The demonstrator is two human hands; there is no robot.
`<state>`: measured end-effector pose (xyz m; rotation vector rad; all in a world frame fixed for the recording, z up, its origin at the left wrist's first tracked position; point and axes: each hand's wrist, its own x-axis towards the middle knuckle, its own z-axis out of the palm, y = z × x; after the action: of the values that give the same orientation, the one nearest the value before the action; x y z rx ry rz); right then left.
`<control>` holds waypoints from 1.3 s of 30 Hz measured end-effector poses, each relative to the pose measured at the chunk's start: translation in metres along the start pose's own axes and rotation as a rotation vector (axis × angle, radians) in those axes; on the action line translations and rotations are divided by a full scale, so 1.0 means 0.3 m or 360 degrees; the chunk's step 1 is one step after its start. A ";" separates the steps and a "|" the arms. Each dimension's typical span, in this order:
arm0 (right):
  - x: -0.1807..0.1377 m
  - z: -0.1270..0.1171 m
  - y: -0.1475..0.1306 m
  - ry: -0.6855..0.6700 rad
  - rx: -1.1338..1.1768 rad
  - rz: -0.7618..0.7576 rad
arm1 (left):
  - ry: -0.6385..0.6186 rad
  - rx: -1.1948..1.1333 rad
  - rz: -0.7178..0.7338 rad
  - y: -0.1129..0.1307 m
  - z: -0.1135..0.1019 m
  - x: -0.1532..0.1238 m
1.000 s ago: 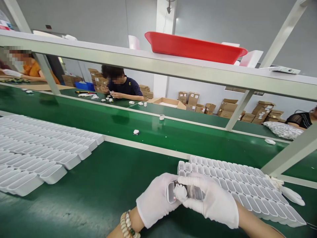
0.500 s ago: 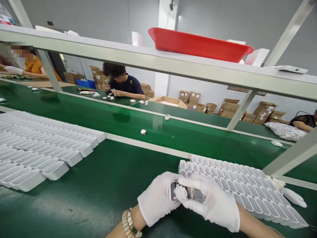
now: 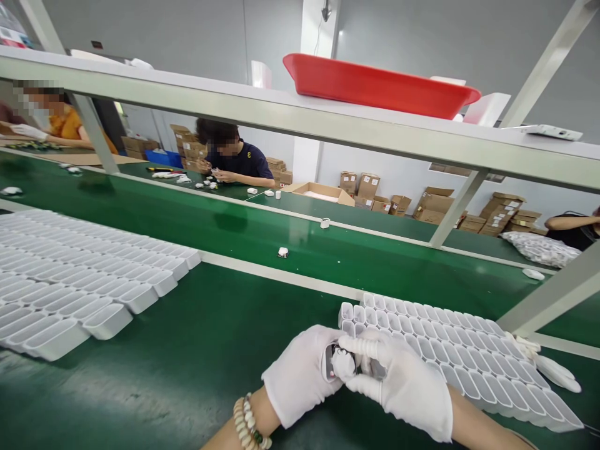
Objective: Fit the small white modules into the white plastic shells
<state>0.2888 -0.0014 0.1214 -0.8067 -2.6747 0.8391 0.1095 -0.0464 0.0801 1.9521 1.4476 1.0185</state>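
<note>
In white gloves, my left hand [image 3: 300, 375] and my right hand [image 3: 403, 381] meet above the bench front, right of centre. My left fingers are wrapped round a white plastic housing [image 3: 327, 362] whose opening faces right. At that opening sits a small part with a white rounded lump [image 3: 344, 365] and some dark wire or board. The fingertips of my right hand close round this part from the other side; a greyish piece [image 3: 377, 369] shows between thumb and fingers. My glove hides much of it, so how far the part sits inside cannot be seen.
White open housings [image 3: 478, 356] stand in rows to the right, with more housings [image 3: 107, 322] at left. A green conveyor [image 3: 234, 234] carries a small white part [image 3: 282, 252]. Overhead is a shelf with a red tray [image 3: 375, 87]. A co-worker [image 3: 244, 162] sits opposite.
The small parts on the conveyor have shifted slightly to the right. My hands keep nearly the same hold and place. At far right, a person's arm has come up.
</note>
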 end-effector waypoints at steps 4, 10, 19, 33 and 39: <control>0.002 -0.002 -0.012 -0.0036 0.0055 0.0117 | 0.0024 -0.0005 -0.0001 -0.005 0.010 -0.007; 0.011 -0.008 -0.001 -0.0134 0.0057 0.0174 | 0.0023 -0.0037 0.0020 -0.008 0.019 -0.011; 0.017 -0.002 -0.022 -0.0280 -0.0014 0.0178 | -0.0070 0.0084 -0.0002 -0.022 0.045 -0.016; 0.061 -0.011 0.052 -0.0472 0.0920 0.0431 | -0.0016 -0.0244 0.0104 0.005 0.052 -0.041; 0.075 -0.004 0.042 -0.0508 0.1031 0.0307 | -0.0060 -0.0207 0.0037 0.014 0.069 -0.065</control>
<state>0.2761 0.0206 0.1162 -0.8109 -2.3218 1.8829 0.1256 -0.0654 0.0658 1.8888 1.3080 1.0536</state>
